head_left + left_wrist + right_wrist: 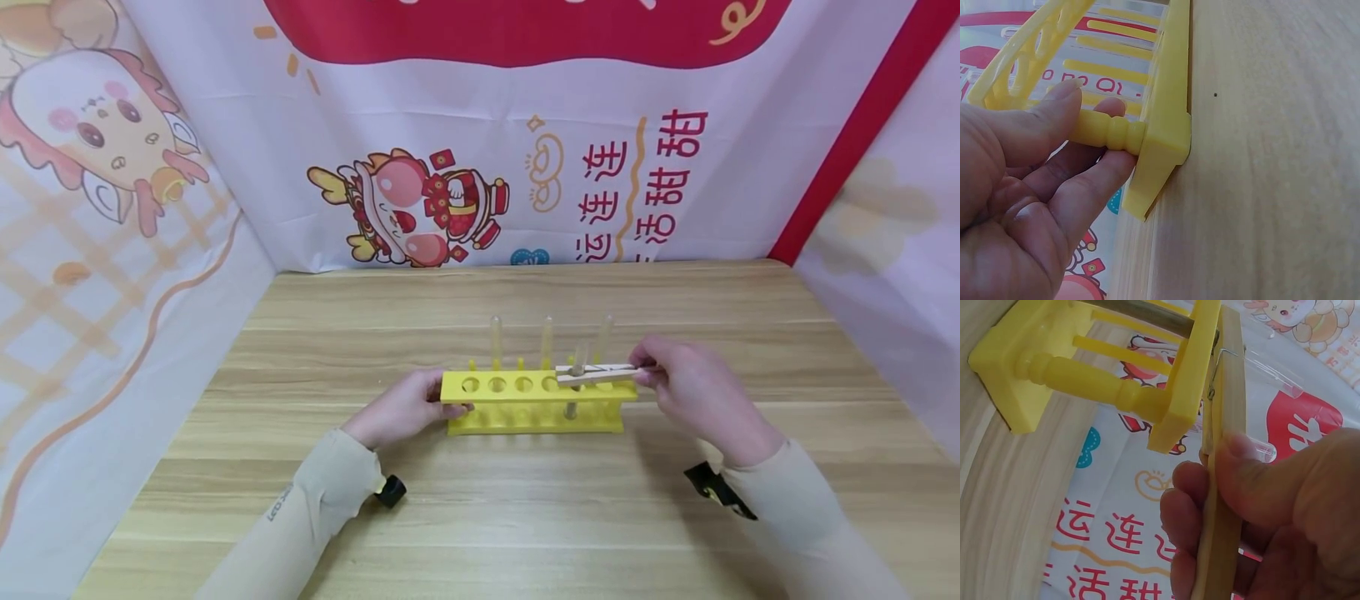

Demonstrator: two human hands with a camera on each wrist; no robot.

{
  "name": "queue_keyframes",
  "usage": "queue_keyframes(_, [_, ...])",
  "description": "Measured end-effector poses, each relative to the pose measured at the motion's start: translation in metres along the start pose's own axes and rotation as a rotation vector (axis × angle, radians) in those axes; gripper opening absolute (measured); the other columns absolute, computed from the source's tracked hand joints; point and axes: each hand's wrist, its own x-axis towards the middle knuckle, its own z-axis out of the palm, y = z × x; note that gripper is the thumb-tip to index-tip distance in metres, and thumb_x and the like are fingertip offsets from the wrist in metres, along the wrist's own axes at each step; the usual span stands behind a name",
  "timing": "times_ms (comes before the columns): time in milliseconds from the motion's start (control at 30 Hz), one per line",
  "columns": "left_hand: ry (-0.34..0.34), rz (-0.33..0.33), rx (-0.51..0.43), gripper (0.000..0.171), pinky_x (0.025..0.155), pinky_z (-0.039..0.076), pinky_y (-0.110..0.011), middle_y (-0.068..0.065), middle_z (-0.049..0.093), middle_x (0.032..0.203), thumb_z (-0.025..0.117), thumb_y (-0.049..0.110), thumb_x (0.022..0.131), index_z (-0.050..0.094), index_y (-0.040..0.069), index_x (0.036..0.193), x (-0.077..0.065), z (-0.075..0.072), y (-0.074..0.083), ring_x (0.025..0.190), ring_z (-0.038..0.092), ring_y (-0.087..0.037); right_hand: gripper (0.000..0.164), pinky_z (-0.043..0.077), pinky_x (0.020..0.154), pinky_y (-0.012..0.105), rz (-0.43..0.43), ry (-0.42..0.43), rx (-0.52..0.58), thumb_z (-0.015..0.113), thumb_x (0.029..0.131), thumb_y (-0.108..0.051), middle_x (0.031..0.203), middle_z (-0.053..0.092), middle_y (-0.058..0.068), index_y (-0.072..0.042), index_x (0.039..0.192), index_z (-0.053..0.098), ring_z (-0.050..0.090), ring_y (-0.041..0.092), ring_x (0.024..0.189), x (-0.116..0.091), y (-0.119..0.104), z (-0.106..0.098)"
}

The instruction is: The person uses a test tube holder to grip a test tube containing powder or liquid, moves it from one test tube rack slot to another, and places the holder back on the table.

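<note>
Tube (578, 364) contents unclear behind clamp (596, 374), left hand (401, 408) fingertips hidden behind rack (536, 404), rack cut off in both wrist views, right hand (1272, 519) cropped.

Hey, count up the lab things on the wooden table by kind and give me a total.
Test tubes: 4, three in the back row and one in the clamp
Yellow rack: 1
Wooden tube clamp: 1
Total: 6

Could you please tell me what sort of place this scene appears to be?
Probably a staged tabletop booth, not a real lab: a wooden table walled by cartoon-printed banners, holding only a yellow test tube rack with a few test tubes.
</note>
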Motion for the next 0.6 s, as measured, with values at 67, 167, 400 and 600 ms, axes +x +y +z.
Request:
queue_keyframes(67, [-0.001, 0.006, 0.000, 0.025, 0.091, 0.051, -0.034, 0.004, 0.070, 0.114, 0.070, 0.011, 0.093, 0.066, 0.017, 0.117, 0.0002, 0.0000, 0.0001, 0.104, 0.064, -0.013, 0.016, 0.052, 0.062, 0.038, 0.001, -0.007, 0.008, 0.074, 0.084, 0.005, 0.081, 0.066, 0.001, -0.009, 0.090, 0.068, 0.056, 0.017, 0.068, 0.0000, 0.0008, 0.0002])
queue_keyframes(167, [-0.002, 0.003, -0.002, 0.025, 0.092, 0.051, -0.034, 0.004, 0.070, 0.114, 0.070, 0.012, 0.093, 0.067, 0.017, 0.116, 0.0004, -0.0002, -0.0001, 0.104, 0.064, -0.013, 0.017, 0.053, 0.065, 0.040, 0.000, -0.017, 0.016, 0.074, 0.083, 0.006, 0.082, 0.064, 0.001, -0.008, 0.089, 0.068, 0.057, 0.018, 0.071, 0.0001, 0.0016, -0.0001])
queue_keyframes(400, [-0.005, -0.002, -0.001, 0.025, 0.092, 0.051, -0.035, 0.005, 0.070, 0.114, 0.070, 0.011, 0.093, 0.067, 0.018, 0.117, 0.0006, -0.0004, -0.0009, 0.104, 0.064, -0.013, 0.018, 0.055, 0.070, 0.043, -0.018, -0.062, 0.034, 0.075, 0.082, 0.006, 0.087, 0.066, 0.003, -0.007, 0.093, 0.070, 0.060, 0.019, 0.075, 0.0005, 0.0051, 0.0018])
queue_keyframes(600, [-0.009, 0.008, -0.002, 0.025, 0.091, 0.051, -0.034, 0.004, 0.070, 0.113, 0.068, 0.009, 0.094, 0.066, 0.017, 0.117, -0.0002, -0.0007, -0.0006, 0.104, 0.064, -0.013, 0.019, 0.055, 0.073, 0.045, -0.031, -0.088, 0.050, 0.075, 0.083, 0.006, 0.088, 0.068, 0.003, -0.006, 0.096, 0.070, 0.062, 0.019, 0.078, 0.0011, 0.0060, 0.0023])
